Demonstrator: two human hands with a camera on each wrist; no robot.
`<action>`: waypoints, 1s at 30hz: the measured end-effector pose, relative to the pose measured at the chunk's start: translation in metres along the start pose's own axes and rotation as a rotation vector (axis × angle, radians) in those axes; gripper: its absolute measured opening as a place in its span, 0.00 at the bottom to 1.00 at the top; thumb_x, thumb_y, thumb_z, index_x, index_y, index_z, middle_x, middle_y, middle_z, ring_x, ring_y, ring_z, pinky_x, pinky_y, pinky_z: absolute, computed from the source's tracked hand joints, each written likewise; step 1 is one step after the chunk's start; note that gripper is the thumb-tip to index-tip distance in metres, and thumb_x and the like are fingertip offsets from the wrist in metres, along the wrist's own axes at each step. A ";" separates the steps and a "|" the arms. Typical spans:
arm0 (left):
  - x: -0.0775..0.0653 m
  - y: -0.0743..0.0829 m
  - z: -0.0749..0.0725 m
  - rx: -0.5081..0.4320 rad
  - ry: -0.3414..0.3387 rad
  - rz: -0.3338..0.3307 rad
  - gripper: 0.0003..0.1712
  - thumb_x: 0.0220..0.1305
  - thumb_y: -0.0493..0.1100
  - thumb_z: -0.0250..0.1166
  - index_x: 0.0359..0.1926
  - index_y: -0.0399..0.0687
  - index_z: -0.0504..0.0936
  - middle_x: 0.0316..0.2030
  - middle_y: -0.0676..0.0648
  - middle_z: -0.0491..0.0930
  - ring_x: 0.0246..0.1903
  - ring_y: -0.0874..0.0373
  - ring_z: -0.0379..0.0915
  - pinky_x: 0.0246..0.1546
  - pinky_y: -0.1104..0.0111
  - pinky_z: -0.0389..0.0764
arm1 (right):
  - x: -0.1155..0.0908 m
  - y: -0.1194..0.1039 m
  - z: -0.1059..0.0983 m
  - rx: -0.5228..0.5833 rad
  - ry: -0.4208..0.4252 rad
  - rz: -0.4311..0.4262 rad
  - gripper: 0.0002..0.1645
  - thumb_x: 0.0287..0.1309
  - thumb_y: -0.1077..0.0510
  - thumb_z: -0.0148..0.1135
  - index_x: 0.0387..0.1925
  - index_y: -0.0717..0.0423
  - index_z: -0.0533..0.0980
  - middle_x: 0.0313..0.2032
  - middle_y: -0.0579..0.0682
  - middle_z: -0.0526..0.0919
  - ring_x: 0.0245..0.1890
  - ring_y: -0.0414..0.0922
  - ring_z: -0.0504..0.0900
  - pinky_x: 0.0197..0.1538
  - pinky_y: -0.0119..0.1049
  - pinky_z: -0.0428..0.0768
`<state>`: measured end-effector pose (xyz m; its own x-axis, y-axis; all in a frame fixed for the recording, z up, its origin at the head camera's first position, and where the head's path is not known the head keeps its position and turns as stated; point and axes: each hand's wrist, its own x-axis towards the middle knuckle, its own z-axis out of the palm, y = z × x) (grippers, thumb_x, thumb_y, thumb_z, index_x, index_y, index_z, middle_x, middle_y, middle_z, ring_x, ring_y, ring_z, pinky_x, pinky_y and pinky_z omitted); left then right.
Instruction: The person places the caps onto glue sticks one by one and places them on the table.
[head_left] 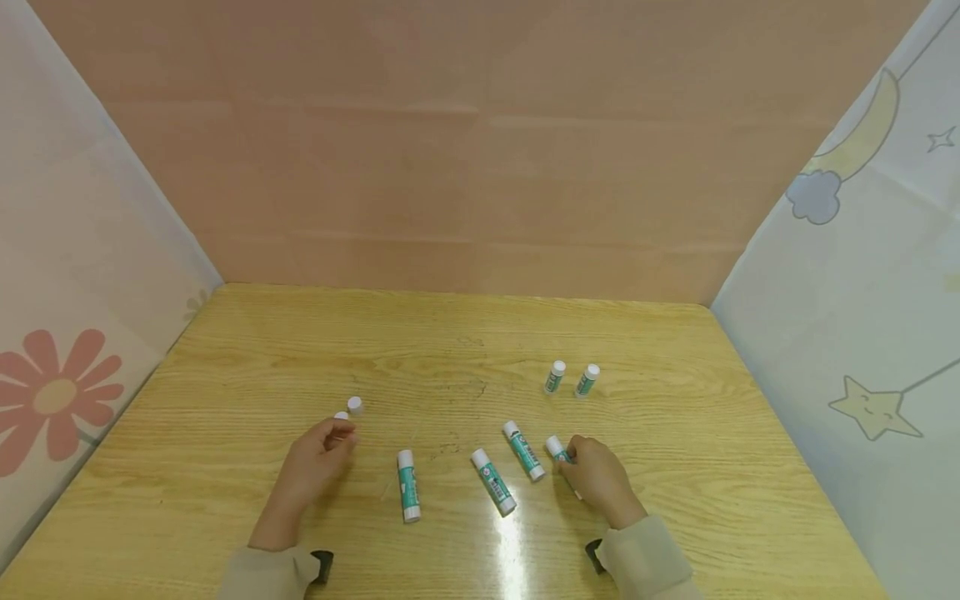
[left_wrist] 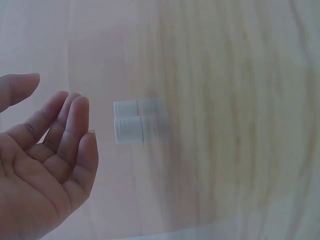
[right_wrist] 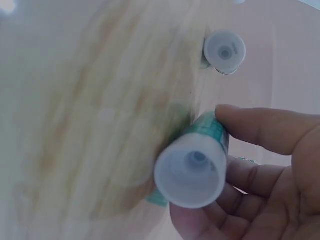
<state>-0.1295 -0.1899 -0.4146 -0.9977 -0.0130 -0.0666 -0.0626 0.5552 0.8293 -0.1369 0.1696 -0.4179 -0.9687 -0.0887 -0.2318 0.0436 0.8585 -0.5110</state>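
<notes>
Thumb and fingers of my right hand [head_left: 597,477] pinch a green-and-white glue stick [right_wrist: 210,126] around its barrel. Its white end [right_wrist: 190,172] faces the right wrist camera, and the hand hides part of the barrel in the head view. Whether this stick touches the table, I cannot tell. On the left, my left hand [head_left: 317,462] holds nothing, its fingers loosely bent and the thumb apart from them. Just beyond its fingertips, two white caps [left_wrist: 129,130] stand side by side on the table; the hand partly covers one in the head view.
Three more glue sticks lie on the wooden table [head_left: 247,367] between the hands: one on the left [head_left: 408,486], one in the middle [head_left: 493,482] and one further right [head_left: 523,450]. Two short green-and-white tubes [head_left: 555,377] stand upright farther back. Cloth walls [head_left: 465,167] enclose the back and sides.
</notes>
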 end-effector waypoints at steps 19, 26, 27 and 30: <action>0.005 -0.002 -0.003 -0.014 -0.003 -0.037 0.14 0.60 0.40 0.54 0.45 0.34 0.72 0.39 0.41 0.75 0.38 0.49 0.72 0.36 0.62 0.72 | 0.001 0.000 -0.001 -0.004 -0.024 0.004 0.12 0.49 0.60 0.59 0.30 0.68 0.71 0.19 0.49 0.72 0.15 0.40 0.68 0.18 0.30 0.68; 0.004 -0.002 -0.005 -0.008 -0.014 -0.048 0.15 0.61 0.42 0.53 0.46 0.35 0.71 0.39 0.43 0.75 0.39 0.50 0.70 0.37 0.61 0.72 | 0.000 0.002 -0.002 0.025 -0.022 -0.002 0.15 0.49 0.59 0.59 0.31 0.71 0.71 0.21 0.50 0.74 0.14 0.40 0.69 0.18 0.28 0.69; 0.004 -0.002 -0.005 -0.004 -0.013 -0.047 0.15 0.61 0.42 0.53 0.46 0.35 0.71 0.39 0.42 0.75 0.39 0.49 0.70 0.37 0.61 0.72 | 0.000 0.002 -0.003 0.027 -0.023 0.002 0.15 0.50 0.59 0.58 0.32 0.71 0.71 0.21 0.50 0.74 0.15 0.40 0.69 0.18 0.29 0.69; 0.005 -0.003 -0.005 0.008 -0.006 -0.049 0.15 0.61 0.42 0.53 0.45 0.36 0.72 0.39 0.42 0.75 0.40 0.49 0.70 0.38 0.60 0.71 | 0.000 0.002 -0.004 0.040 -0.030 0.021 0.15 0.51 0.59 0.56 0.32 0.70 0.71 0.20 0.50 0.74 0.14 0.40 0.69 0.17 0.29 0.69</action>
<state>-0.1340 -0.1960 -0.4145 -0.9932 -0.0352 -0.1105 -0.1112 0.5610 0.8203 -0.1373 0.1728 -0.4156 -0.9598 -0.0863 -0.2671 0.0744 0.8393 -0.5386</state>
